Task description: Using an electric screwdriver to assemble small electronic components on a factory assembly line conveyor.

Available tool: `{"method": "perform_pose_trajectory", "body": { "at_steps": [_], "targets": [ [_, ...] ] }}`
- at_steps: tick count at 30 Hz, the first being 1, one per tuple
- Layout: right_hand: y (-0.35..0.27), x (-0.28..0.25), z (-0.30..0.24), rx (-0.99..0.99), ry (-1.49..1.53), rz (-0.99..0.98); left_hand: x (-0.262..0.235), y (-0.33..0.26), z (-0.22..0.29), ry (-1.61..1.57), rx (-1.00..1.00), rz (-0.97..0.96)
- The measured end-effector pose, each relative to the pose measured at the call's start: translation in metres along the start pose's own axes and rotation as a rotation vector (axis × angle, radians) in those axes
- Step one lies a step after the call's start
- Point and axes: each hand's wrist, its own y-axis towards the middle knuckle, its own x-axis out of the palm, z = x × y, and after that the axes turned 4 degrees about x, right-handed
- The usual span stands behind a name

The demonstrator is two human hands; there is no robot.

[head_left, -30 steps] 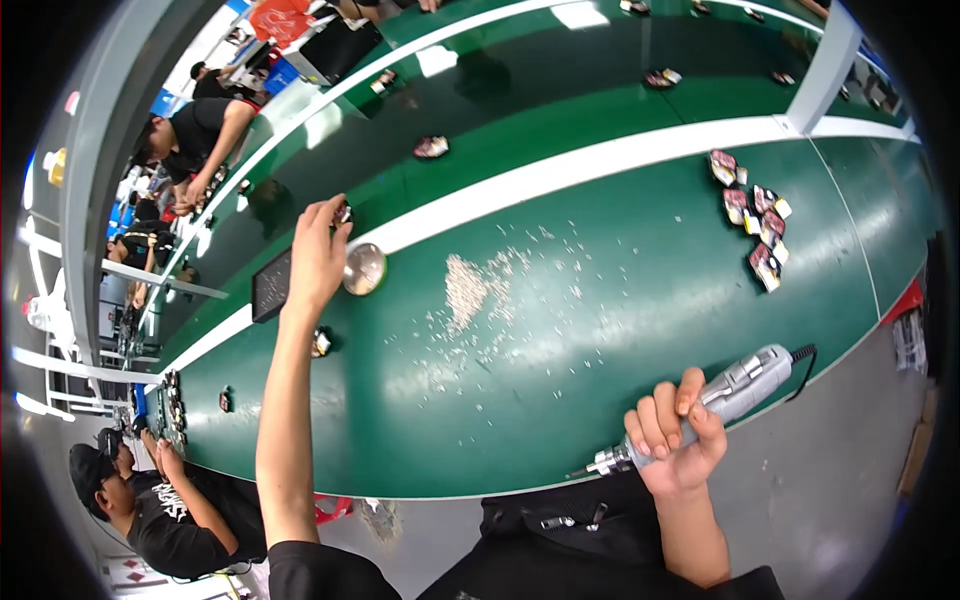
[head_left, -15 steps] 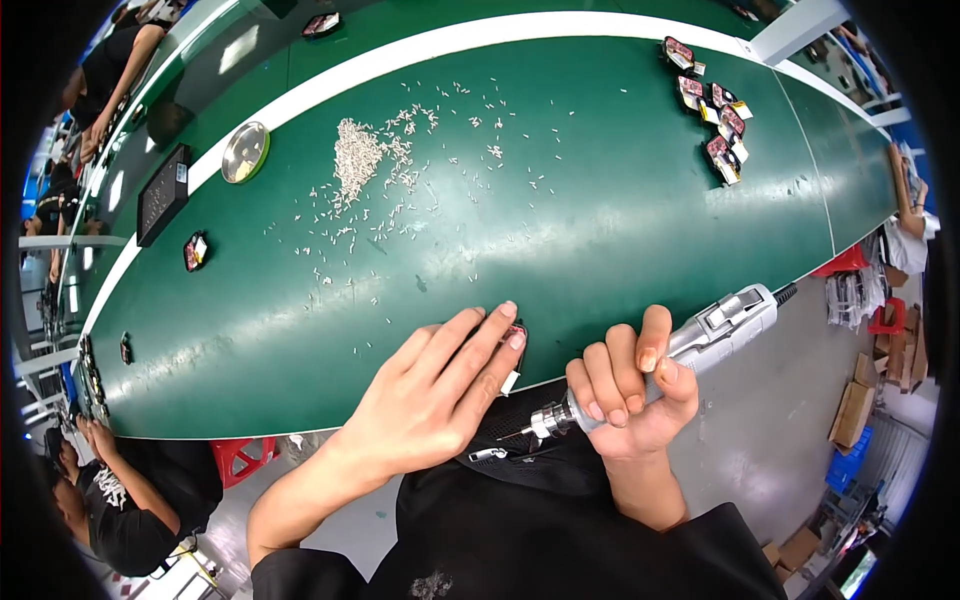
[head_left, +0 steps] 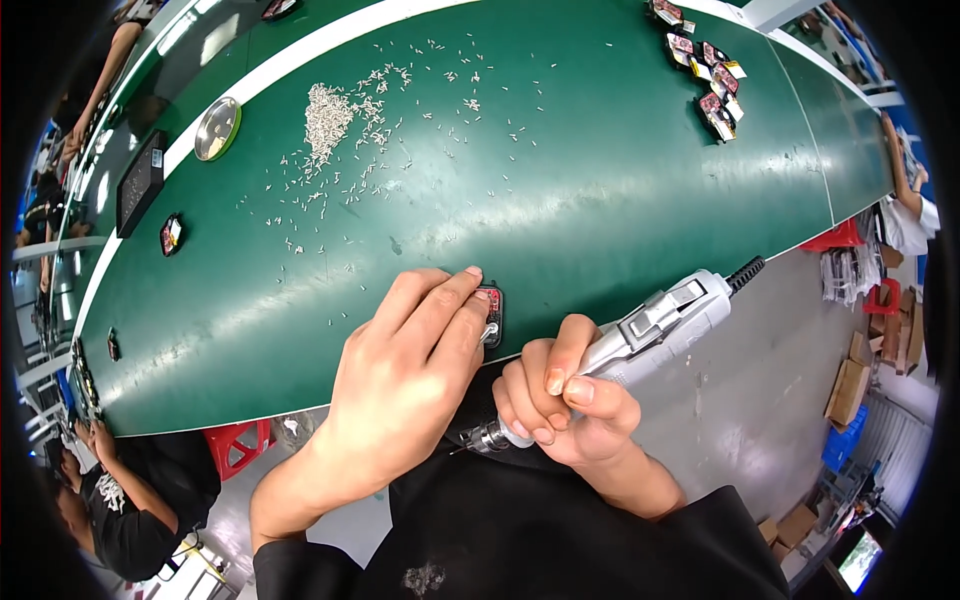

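My right hand (head_left: 570,395) is closed around a grey electric screwdriver (head_left: 655,325). The driver is tilted; its thin bit points down and left, below the table edge and apart from the work. Near the front edge lies a small black device case (head_left: 493,322) with a red circuit board showing. My left hand (head_left: 415,365) covers its left side, fingertips pressed on it, thumb hidden underneath. A small whitish part shows on the case beside the fingers; its kind I cannot make out. Farther off, a heap of small silvery screws or pins (head_left: 328,122) is spread over the green table (head_left: 590,200).
Several similar cases with white and yellow parts (head_left: 718,112) sit at the far right. On the left are another case (head_left: 172,234), a black tray (head_left: 140,185) and a round dish (head_left: 218,130). Co-workers sit at the left end, one in a black shirt (head_left: 140,490).
The view has shifted, with the table contents sliding up and left. My right hand has swung the screwdriver left and lower. More of the case now shows beside my left fingers.
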Motion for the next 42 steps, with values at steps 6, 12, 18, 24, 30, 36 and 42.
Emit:
{"method": "perform_pose_trajectory", "body": {
  "at_steps": [6,12,18,24,30,36,42],
  "targets": [
    [-0.003,0.003,0.01,0.048,-0.031,0.074,0.006,0.001,0.001,0.13,0.041,0.007],
    [-0.004,0.006,0.018,0.021,0.045,0.205,0.015,-0.001,-0.001,0.215,0.18,0.089],
    [-0.007,0.007,0.015,0.031,0.025,0.292,0.016,-0.002,0.005,0.278,0.207,0.091],
    [0.001,0.001,-0.012,0.012,-0.041,0.058,0.014,-0.008,0.009,0.272,0.164,0.025],
    [0.025,0.026,-0.088,-0.132,-0.557,-0.161,0.011,-0.012,0.016,0.241,0.141,-0.053],
    [0.056,0.016,-0.088,-0.146,-0.626,-0.282,0.015,-0.018,0.013,0.302,0.177,-0.069],
    [0.064,0.008,-0.078,-0.167,-0.637,-0.278,0.016,-0.02,0.012,0.283,0.164,-0.046]
  ]
}}
